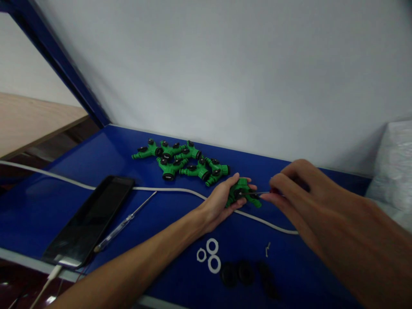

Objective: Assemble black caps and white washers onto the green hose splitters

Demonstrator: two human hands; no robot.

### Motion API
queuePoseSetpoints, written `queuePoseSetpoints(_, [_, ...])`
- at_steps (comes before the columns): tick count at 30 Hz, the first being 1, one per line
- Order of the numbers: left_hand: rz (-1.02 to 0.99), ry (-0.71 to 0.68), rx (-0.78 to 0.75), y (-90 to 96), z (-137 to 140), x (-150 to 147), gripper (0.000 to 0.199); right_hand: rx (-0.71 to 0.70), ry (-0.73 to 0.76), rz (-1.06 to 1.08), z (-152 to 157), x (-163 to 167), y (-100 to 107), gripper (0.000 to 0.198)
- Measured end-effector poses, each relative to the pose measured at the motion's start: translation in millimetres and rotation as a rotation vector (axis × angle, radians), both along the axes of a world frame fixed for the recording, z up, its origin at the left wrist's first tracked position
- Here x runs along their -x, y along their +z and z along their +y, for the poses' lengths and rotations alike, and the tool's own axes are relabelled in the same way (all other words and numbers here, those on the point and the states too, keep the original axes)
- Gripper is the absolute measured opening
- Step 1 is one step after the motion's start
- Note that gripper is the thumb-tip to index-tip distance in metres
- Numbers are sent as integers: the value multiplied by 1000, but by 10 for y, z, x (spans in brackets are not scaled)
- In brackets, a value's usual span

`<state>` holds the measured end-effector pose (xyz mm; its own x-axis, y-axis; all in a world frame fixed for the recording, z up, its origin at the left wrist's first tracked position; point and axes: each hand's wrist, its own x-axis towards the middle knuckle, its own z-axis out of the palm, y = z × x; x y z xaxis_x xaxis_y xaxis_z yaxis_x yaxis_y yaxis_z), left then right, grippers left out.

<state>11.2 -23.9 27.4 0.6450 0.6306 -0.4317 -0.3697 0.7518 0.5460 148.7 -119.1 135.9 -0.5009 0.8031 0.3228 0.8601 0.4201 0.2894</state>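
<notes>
The blue counter [99, 150] carries 6 green splitters [170, 167], a white cable [170, 189], a black phone [93, 219] and a screwdriver [116, 231]. Right of the phone lie 3 white rings [209, 264], small screws [267, 251] and black parts [240, 274].

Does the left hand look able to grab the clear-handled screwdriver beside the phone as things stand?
Probably not right away: the left hand is occupied with a green splitter. Otherwise the way seems free, as nothing covers the clear-handled screwdriver.
</notes>
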Motion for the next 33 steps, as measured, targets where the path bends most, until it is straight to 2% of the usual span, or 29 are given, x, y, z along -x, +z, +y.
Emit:
queuePoseSetpoints(1, [15, 18, 3, 4, -5, 0, 30, -3, -4, -56, 2, 19, 9, 35])
queuePoseSetpoints(3, [59, 50, 3, 21, -16, 0, 27, -40, -27, -58, 6, 74, 38, 42])
queuePoseSetpoints(7, [129, 63, 46, 83, -20, -1, 30, -21, -72, -57, 30, 172, 90, 57])
queuePoseSetpoints(11, [146, 60, 40, 129, -18, -11, 26, -5, -79, -45, 51, 191, 115, 49])
queuePoseSetpoints(15, [160, 81, 56, 136, -19, -28, 24, 104, -92, -40, 51, 179, 158, 33])
queuePoseSetpoints(20, [170, 102, 60, 132, -22, -15, 25, 210, -76, 14, 58, 208, 237, 25])
queuePoseSetpoints(27, [179, 76, 53, 110, -19, -5, 27, 117, -79, -7, 62, 195, 190, 22])
queuePoseSetpoints(33, [167, 95, 43, 88, -24, 9, 25, 156, -93, -6, 26, 168, 196, 32])
